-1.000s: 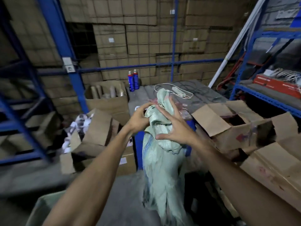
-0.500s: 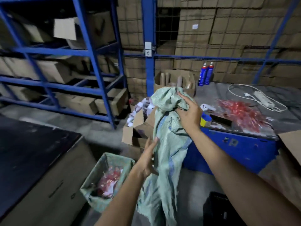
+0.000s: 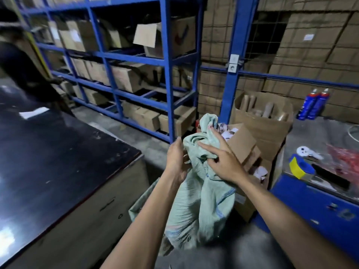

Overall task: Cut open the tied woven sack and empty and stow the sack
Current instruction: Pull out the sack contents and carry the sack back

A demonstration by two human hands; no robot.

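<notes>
Both hands hold the pale green woven sack (image 3: 204,199), which hangs bunched at centre frame. The left hand (image 3: 175,162) has its grip closed on the gathered fabric at the sack's 9 o'clock side; the right hand (image 3: 223,162) presses on top, fingers (image 3: 206,148) spread, thumb tucked into a fold. No writing on the sack is legible. At 3 o'clock, two blue spray cans (image 3: 314,104) stand on the bench (image 3: 303,138), their labels too blurred to read.
</notes>
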